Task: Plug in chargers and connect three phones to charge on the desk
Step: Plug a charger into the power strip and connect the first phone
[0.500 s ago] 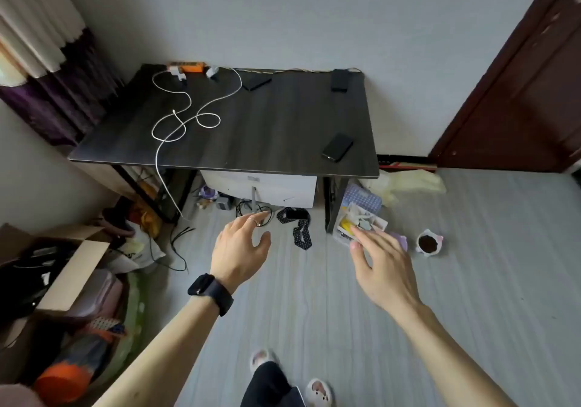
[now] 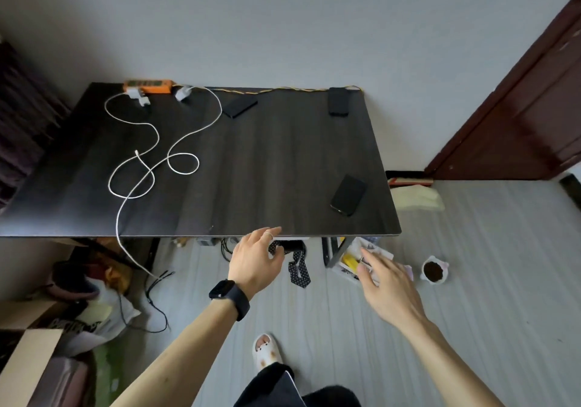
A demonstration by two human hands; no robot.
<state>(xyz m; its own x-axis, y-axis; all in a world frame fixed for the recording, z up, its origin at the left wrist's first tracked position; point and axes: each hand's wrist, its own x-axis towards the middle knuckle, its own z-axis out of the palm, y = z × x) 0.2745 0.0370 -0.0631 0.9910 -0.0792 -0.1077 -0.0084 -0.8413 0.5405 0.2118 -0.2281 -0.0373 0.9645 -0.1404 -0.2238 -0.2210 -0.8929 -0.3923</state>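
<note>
Now the dark desk is filling mid-frame. Below its lower edge, the left hand and right hand are hovering, fingers loosely spread, holding nothing. A white cable is looping across the desk's left half. The near phone is lying lower right on the desk, while the right phone and middle phone are lying by its top edge. An orange power strip is sitting upper left, with white chargers just beside it.

- Looked like a room in someone's home
- dark counter stood against a plain wall
- slipper on the floor, cardboard box, dark wooden door
</note>
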